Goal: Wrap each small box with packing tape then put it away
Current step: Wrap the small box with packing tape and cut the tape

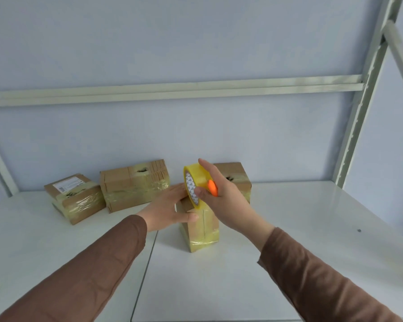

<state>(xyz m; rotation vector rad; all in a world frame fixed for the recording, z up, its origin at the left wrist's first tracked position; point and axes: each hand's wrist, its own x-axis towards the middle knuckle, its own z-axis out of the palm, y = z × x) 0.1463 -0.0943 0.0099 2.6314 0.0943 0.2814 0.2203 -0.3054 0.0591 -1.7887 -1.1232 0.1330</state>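
near: small box (199, 231) upright on table (289, 228), light, slick tape skin; left hand (166, 211) flat, fingers straight, steadying | right hand (221, 196) fingers curled round tape roll (194, 184); grip bare cardboard edges

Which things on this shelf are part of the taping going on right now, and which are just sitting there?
In use:
- tape roll, held by the right hand
- orange cutter, in the same hand
- front box, steadied by the left hand

Sitting by:
- three taped boxes by the wall: labelled box, middle box, right box
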